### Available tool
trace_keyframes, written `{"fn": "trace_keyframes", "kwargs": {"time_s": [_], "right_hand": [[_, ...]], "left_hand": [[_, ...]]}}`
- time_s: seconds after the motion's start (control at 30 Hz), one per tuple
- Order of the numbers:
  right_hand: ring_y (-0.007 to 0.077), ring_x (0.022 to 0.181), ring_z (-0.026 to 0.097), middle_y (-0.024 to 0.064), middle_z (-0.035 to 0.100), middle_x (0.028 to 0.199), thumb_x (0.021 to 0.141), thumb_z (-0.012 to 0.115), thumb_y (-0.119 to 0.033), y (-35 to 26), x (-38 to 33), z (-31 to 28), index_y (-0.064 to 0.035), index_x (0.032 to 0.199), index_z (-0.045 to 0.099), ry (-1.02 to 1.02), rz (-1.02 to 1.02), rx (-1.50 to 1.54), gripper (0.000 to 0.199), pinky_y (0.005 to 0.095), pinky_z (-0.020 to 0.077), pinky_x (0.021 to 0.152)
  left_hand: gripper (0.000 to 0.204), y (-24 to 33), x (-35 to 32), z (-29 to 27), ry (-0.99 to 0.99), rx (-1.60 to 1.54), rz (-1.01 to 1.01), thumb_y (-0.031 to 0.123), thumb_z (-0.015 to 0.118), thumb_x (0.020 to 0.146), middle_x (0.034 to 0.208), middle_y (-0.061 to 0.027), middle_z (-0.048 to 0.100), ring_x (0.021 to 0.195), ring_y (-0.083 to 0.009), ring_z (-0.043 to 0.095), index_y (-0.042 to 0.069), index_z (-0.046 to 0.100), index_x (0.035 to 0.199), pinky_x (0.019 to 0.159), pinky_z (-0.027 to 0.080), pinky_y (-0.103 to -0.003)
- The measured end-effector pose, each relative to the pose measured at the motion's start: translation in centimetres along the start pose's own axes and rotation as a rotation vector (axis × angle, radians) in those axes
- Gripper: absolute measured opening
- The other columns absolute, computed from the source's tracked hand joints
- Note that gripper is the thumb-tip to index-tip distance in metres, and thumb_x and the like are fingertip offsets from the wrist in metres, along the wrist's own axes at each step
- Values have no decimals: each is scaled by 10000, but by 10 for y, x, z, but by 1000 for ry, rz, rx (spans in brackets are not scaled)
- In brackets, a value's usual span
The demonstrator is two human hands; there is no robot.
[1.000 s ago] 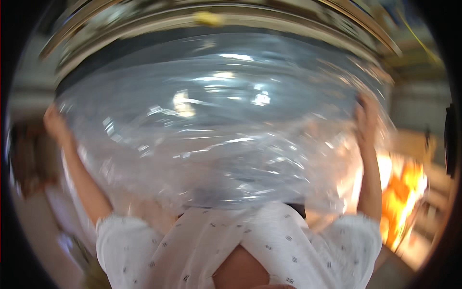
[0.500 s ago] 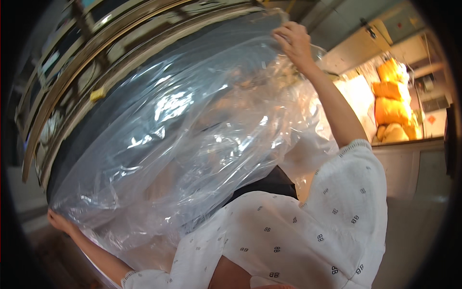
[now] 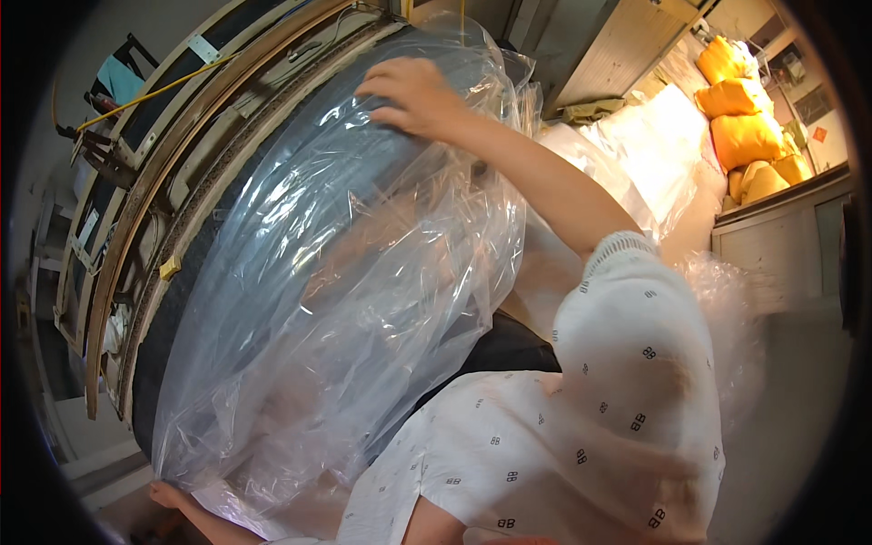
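A large sheet of clear plastic film (image 3: pixel 363 272), wrinkled and shiny, lies over a dark surface (image 3: pixel 195 304) in front of me. At the near left, my left hand (image 3: pixel 166 495) is closed on a gathered corner of the film. My right hand (image 3: pixel 413 98) is over the far part of the film, its fingers stretched out and apart. Whether its fingertips press on the film is hard to tell. The film's far right end hangs in loose folds beyond my right wrist.
Along the far left runs a machine frame with curved-looking rails (image 3: pixel 150 195), a small yellow block (image 3: pixel 170 267) and a yellow rod (image 3: pixel 150 95). Several orange-yellow bundles (image 3: pixel 747 136) are stacked at the back right, beside brightly lit plastic sheeting (image 3: pixel 649 150). A grey cabinet (image 3: pixel 772 245) stands at right.
My right hand has let go of the film's far right edge and moved left over it, fingers spreading. My left hand still grips its corner. The view has turned and shifted.
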State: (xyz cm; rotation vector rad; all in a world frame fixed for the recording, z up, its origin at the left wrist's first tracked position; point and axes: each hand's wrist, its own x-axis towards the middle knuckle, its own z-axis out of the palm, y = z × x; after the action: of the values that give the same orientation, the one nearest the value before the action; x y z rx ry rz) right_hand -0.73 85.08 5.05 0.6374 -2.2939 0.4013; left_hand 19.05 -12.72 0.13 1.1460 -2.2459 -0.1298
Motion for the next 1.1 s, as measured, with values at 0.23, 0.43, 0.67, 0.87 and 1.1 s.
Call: {"fn": "trace_keyframes", "kwargs": {"time_s": [0.23, 0.43, 0.67, 0.87, 1.1], "right_hand": [[216, 976, 494, 65, 558, 1039, 745, 667, -311, 109, -135, -121, -64, 1072, 551, 406, 838, -111, 426, 324, 389, 843], [121, 840, 495, 62, 567, 965, 776, 660, -338, 131, -160, -105, -51, 1112, 536, 109, 1346, 739, 459, 294, 406, 763], [122, 717, 541, 44, 585, 819, 850, 550, -196, 136, -73, -72, -20, 849, 577, 505, 1144, 837, 178, 289, 448, 638], [355, 811, 580, 164, 620, 840, 794, 542, -284, 163, -9, -30, -90, 860, 604, 40, 801, -428, 215, 432, 455, 665], [285, 796, 584, 90, 612, 828, 764, 584, -286, 135, -20, -26, -90, 814, 620, -64, 616, -218, 205, 391, 451, 670]], "left_hand": [[362, 30, -17, 14, -33, 84, 49, 254, 439, 825, 926, -251, 596, 872, -389, 573, -59, 581, 939, 748, 439, -455], [357, 37, -18, 13, -145, 136, -125, 261, 431, 834, 947, -254, 585, 863, -387, 575, -56, 557, 939, 740, 435, -470], [390, 22, -25, 11, -32, 84, 1, 293, 417, 828, 1013, -243, 575, 921, -378, 560, -38, 568, 966, 766, 428, -463], [390, 13, -26, 6, 62, 112, -93, 313, 434, 830, 970, -230, 599, 892, -375, 575, -28, 597, 925, 742, 456, -452], [423, -97, -3, -78, 184, -346, -354, 321, 499, 800, 998, -140, 623, 883, -257, 596, -27, 603, 1016, 727, 475, -374]]}}
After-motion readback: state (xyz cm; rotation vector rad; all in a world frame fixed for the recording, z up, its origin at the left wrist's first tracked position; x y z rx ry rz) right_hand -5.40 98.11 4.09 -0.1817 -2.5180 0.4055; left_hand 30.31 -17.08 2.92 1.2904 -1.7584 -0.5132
